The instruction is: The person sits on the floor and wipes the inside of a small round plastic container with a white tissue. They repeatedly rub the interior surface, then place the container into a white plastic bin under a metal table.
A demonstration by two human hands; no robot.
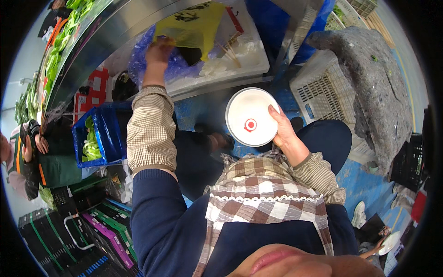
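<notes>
My right hand grips the rim of a round white bowl-like container with a red mark on it, held above my lap. My left hand reaches into a white foam box under the metal counter, at the edge of a yellow plastic bag. Its fingers are blurred, so whether they hold anything cannot be told. Blue-purple plastic film lies beside and below that hand. White translucent plastic and thin wooden sticks lie at the right of the box.
A metal counter edge runs overhead. A blue bag with leafy greens stands at left, above stacked black crates. At right, a grey cloth drapes over a white plastic crate. Another person stands at far left.
</notes>
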